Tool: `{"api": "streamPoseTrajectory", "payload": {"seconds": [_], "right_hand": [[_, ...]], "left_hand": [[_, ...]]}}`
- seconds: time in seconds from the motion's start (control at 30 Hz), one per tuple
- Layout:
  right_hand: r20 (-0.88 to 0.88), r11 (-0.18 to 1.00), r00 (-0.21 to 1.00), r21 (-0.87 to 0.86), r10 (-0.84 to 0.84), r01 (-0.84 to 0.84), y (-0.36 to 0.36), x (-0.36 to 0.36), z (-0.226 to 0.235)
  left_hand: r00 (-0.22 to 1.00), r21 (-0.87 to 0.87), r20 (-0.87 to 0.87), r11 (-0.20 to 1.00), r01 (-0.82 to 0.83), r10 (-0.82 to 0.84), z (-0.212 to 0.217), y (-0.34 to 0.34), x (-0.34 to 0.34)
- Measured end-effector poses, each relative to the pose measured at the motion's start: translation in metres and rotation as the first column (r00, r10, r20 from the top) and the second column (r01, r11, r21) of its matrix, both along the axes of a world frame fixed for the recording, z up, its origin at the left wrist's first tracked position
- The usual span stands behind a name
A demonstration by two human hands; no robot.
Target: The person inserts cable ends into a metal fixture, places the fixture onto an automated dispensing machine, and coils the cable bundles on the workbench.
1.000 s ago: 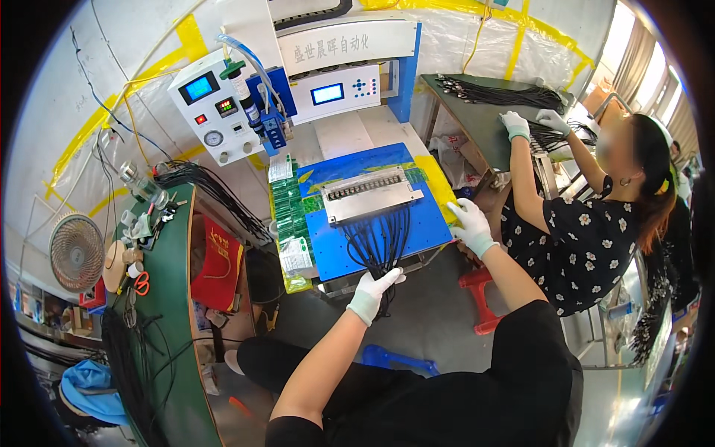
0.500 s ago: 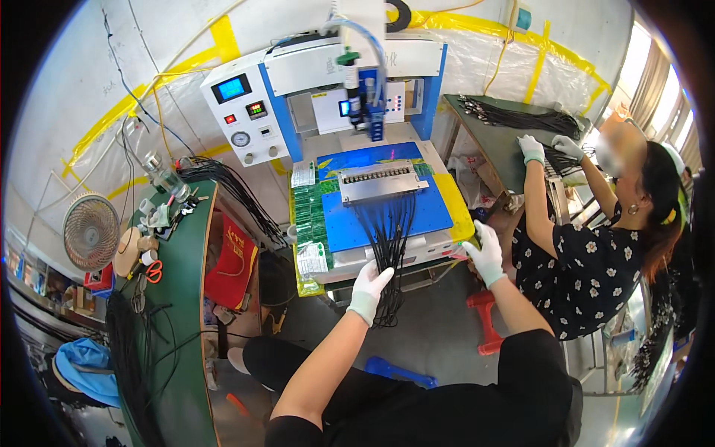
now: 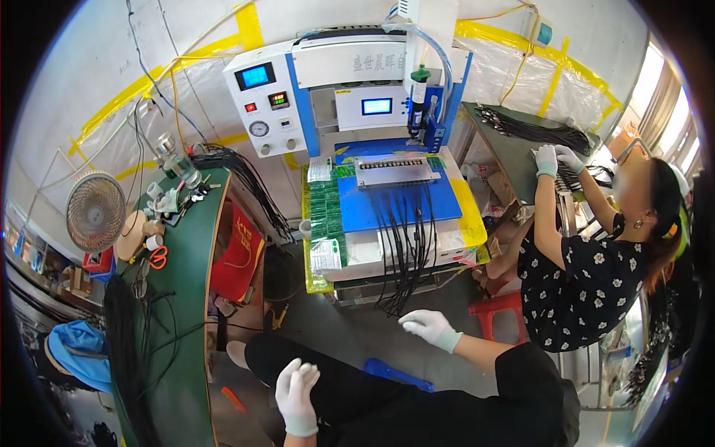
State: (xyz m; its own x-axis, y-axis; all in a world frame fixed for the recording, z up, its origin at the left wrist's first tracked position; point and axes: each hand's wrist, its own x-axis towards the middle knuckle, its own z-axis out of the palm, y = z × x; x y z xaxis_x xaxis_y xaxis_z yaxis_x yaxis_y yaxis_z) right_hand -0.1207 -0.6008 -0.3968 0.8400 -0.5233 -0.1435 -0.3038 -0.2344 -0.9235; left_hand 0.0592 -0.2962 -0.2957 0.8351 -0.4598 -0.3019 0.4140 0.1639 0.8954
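Observation:
My left hand (image 3: 296, 395), in a white glove, is raised over my lap, its fingers loosely up and nothing in them. In a matching glove, my right hand (image 3: 430, 329) holds nothing, its fingers stretched leftward just below the cable ends. A bundle of black cables (image 3: 406, 261) hangs over the front of the bench machine. Their upper ends run into a silver metal fixture (image 3: 398, 176) lined with a row of small connectors. That fixture lies on a blue plate (image 3: 354, 210), below a dispensing head with a black syringe (image 3: 417, 100).
On the left, a green table (image 3: 182, 298) carries black cables (image 3: 123, 350), orange scissors (image 3: 158, 258) and a fan (image 3: 95, 208). A co-worker (image 3: 596, 283) handles cables at the right bench. A red stool (image 3: 497, 309) and a blue plastic piece (image 3: 398, 374) are low down.
My left hand has let go of the cables and drawn back toward my lap. My right hand has come down and left, away from the machine. The dispensing head has shifted relative to the fixture.

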Motion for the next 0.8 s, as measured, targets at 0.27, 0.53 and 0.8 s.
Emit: {"api": "streamPoseTrajectory", "payload": {"seconds": [0.27, 0.53, 0.8], "right_hand": [[-0.157, 0.949, 0.937, 0.089, 0.312, -0.301, 0.058, 0.052, 0.028], [-0.189, 0.939, 0.921, 0.098, 0.342, -0.329, 0.089, 0.056, 0.026], [-0.255, 0.915, 0.881, 0.053, 0.399, -0.399, 0.103, 0.058, 0.024]], "left_hand": [[0.979, -0.011, -0.09, 0.983, -0.183, 0.181, -0.027, 0.059, -0.029], [0.98, -0.063, -0.097, 0.982, -0.178, 0.172, -0.043, 0.075, -0.027], [0.973, -0.102, -0.135, 0.974, -0.203, 0.188, -0.042, 0.081, -0.026]]}}
